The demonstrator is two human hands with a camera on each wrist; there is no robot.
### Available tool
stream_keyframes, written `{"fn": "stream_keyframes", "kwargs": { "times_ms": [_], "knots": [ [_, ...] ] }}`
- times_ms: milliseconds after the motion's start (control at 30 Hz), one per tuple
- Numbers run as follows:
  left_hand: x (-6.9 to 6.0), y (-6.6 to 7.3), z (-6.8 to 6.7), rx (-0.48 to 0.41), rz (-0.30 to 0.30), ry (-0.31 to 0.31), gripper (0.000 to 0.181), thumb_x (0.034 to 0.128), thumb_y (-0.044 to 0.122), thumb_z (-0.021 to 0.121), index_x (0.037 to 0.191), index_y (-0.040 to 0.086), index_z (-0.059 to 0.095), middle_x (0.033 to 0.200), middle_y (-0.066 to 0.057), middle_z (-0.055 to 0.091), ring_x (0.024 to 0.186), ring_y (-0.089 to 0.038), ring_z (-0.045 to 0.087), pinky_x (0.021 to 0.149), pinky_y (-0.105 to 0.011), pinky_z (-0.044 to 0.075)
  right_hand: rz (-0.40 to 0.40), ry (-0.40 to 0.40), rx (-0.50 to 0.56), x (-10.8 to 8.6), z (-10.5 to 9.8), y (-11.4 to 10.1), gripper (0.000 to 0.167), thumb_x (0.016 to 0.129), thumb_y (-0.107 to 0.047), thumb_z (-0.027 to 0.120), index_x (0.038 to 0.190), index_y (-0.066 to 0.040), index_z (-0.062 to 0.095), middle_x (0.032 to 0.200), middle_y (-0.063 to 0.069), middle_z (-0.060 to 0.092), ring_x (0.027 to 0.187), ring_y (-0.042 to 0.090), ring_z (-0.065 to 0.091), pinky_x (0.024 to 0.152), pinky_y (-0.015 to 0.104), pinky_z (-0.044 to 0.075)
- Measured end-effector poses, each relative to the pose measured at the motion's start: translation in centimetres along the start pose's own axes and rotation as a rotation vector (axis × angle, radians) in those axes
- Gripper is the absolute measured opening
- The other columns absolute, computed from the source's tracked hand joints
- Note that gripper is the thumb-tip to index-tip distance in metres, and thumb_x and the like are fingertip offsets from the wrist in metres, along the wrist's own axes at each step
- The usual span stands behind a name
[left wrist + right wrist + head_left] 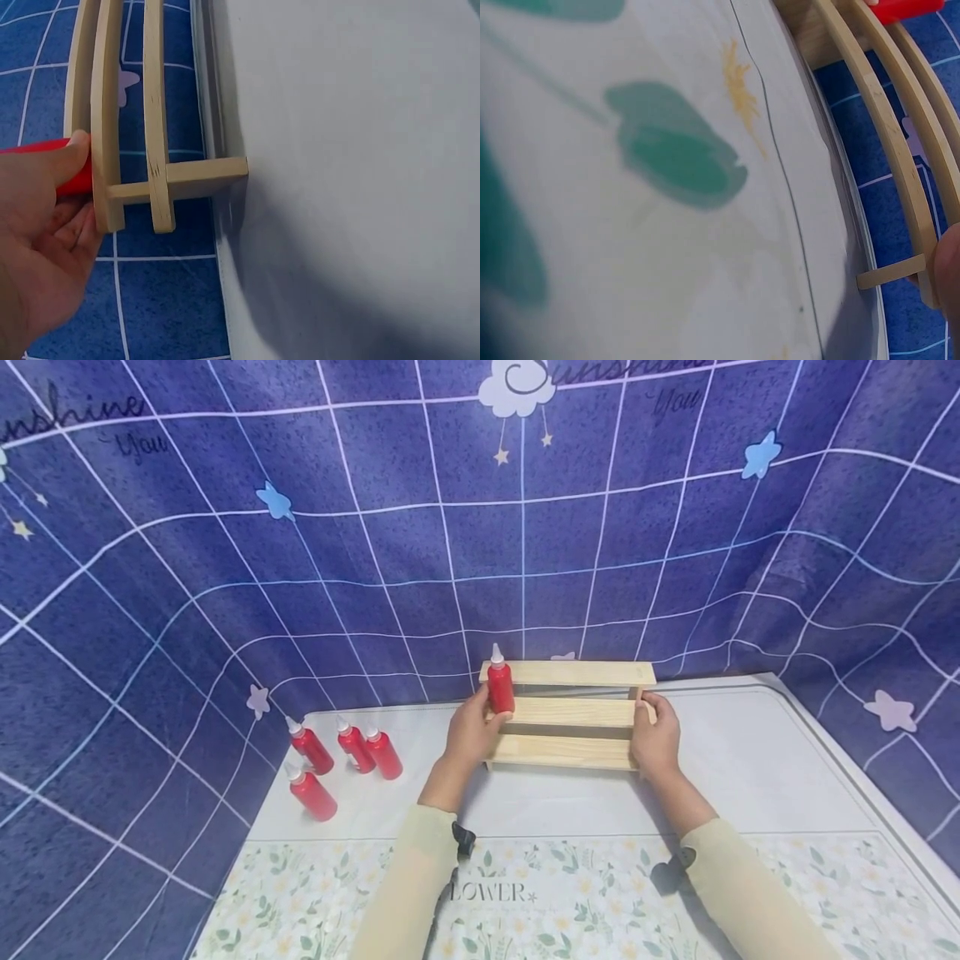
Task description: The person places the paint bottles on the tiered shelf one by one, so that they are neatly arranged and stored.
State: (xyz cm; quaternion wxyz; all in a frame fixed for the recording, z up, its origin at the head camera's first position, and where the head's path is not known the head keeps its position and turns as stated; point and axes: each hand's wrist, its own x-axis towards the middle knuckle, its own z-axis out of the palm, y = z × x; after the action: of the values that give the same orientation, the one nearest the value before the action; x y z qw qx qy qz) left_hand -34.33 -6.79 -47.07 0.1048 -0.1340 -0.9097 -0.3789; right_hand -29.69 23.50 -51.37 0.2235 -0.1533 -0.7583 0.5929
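A pale wooden tiered rack (570, 712) with three slats stands at the back of the table. One red squeeze bottle (500, 687) with a white pointed nozzle stands upright at its left end. My left hand (471, 727) grips that end of the rack, its thumb along the bottle's base and its other fingers curled behind the slat. In the left wrist view, the thumb crosses the red bottle (75, 176) beside the slat (109, 150). My right hand (657, 735) holds the rack's right end; only part of it shows in the right wrist view.
Several more red squeeze bottles (386, 756) stand in a loose group on the left of the table. A floral mat (570, 910) covers the table's near part. Behind the rack hangs a blue grid-patterned curtain (405, 552), close to the table's back edge.
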Motion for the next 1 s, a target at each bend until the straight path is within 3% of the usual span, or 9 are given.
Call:
{"fn": "stream_keyframes", "kwargs": {
  "times_ms": [367,600,767,1000],
  "knots": [
    [0.12,-0.49,-0.2,-0.107,0.001,-0.032,0.069,0.0931,0.021,0.081,0.155,0.018,0.051,0.144,-0.015,0.068,0.132,-0.029,0.069,0.116,-0.048,0.053,-0.003,0.001,-0.001,-0.03,-0.03,-0.22,0.041,0.111,-0.02,0.046,0.145,0.003,0.054,0.158,0.025,0.051,0.159,0.04,0.035,0.135,0.053,0.023],
    [-0.14,-0.7,-0.37,-0.174,0.05,-0.047,0.072,0.0945,0.018,0.08,0.158,0.013,0.047,0.154,-0.017,0.06,0.14,-0.031,0.062,0.117,-0.045,0.052,-0.005,0.003,0.002,0.0,-0.18,-0.17,0.042,0.111,-0.021,0.046,0.145,0.003,0.054,0.158,0.025,0.051,0.158,0.04,0.037,0.134,0.053,0.025],
    [-0.37,-0.71,-0.44,-0.15,0.072,-0.049,0.075,0.0958,0.019,0.079,0.161,0.012,0.043,0.156,-0.018,0.057,0.143,-0.031,0.059,0.117,-0.045,0.051,-0.009,-0.009,-0.004,0.02,-0.16,-0.1,0.043,0.112,-0.022,0.045,0.147,0.002,0.053,0.16,0.025,0.049,0.16,0.04,0.032,0.135,0.054,0.021],
    [-0.8,-0.36,-0.55,-0.043,0.066,-0.039,0.081,0.0965,0.027,0.078,0.162,0.001,0.038,0.153,-0.023,0.058,0.137,-0.036,0.063,0.112,-0.047,0.056,-0.004,-0.007,-0.04,-0.05,0.06,-0.09,0.044,0.112,-0.024,0.043,0.149,0.001,0.05,0.16,0.025,0.049,0.16,0.041,0.033,0.135,0.056,0.022]
  ]
}}
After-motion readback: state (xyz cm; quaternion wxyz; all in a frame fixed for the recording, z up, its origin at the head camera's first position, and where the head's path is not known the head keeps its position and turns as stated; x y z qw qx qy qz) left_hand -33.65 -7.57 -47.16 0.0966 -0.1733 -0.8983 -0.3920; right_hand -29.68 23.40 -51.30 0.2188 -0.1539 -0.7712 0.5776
